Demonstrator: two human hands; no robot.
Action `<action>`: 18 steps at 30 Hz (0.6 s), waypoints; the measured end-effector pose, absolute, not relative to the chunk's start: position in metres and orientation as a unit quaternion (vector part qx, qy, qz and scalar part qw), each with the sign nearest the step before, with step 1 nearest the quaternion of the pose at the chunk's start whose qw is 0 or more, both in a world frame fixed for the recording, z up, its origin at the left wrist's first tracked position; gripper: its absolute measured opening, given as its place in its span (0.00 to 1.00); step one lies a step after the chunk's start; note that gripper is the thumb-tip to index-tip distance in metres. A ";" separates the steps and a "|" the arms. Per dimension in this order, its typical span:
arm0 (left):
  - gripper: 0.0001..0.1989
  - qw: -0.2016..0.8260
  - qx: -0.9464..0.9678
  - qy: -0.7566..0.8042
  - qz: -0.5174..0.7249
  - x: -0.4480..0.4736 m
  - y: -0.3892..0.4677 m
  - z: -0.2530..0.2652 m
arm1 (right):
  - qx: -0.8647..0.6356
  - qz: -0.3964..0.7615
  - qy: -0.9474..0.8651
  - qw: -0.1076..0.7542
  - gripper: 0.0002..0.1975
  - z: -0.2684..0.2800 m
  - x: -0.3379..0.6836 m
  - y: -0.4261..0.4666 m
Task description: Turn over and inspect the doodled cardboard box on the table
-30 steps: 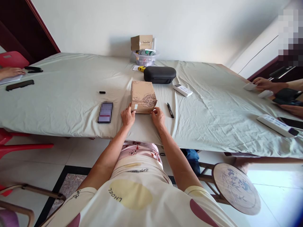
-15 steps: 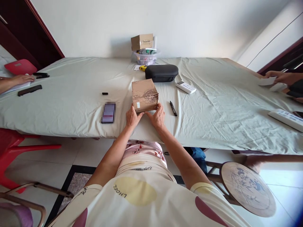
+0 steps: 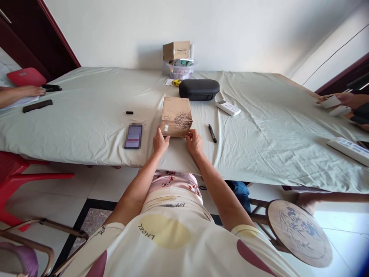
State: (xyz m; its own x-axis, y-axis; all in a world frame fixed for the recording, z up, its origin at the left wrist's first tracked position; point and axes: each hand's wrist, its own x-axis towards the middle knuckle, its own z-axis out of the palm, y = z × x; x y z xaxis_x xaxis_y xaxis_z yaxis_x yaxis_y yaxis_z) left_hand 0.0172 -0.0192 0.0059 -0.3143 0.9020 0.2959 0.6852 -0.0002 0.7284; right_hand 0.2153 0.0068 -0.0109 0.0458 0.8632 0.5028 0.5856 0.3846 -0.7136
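A brown cardboard box [image 3: 176,111] with black scribbled drawings and a small checkered label sits in front of me at the table's near side. My left hand [image 3: 160,141] grips its near left corner, thumb along the front face. At the near right corner, my right hand [image 3: 195,141] has its fingers pinched against the box's lower edge. A black marker [image 3: 212,133] lies to the right of my right hand, and a phone [image 3: 133,136] with a blurred screen lies left of my left hand. The small black marker cap [image 3: 129,112] is beyond the phone.
Behind the box are a black zip case [image 3: 198,89], a yellow item [image 3: 176,82] and a plastic basket [image 3: 181,71] topped by another carton [image 3: 176,50]. A white device [image 3: 228,108] lies right. Other people's hands are at both table ends. A round stool [image 3: 300,233] stands below right.
The box has turned slightly, showing more of its top. My right hand has shifted right to the corner, and my thumbs have moved farther apart. The view has shifted a little.
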 end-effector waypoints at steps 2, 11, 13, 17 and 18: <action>0.41 0.142 0.561 0.687 0.439 0.016 -0.018 0.005 | -0.535 0.152 -0.688 0.466 0.11 -0.006 0.214 0.003; 0.48 0.132 0.525 0.682 0.492 0.018 -0.015 0.001 | -0.500 0.051 -0.762 0.409 0.05 0.003 0.199 -0.014; 0.48 0.137 0.518 0.687 0.491 0.019 -0.015 0.003 | -0.491 0.032 -0.777 0.392 0.05 0.003 0.194 -0.017; 0.45 0.144 0.508 0.697 0.485 0.019 -0.015 0.007 | -0.474 0.003 -0.801 0.365 0.07 0.003 0.189 -0.019; 0.44 0.144 0.509 0.698 0.483 0.020 -0.015 0.007 | -0.469 -0.003 -0.807 0.358 0.07 0.003 0.188 -0.020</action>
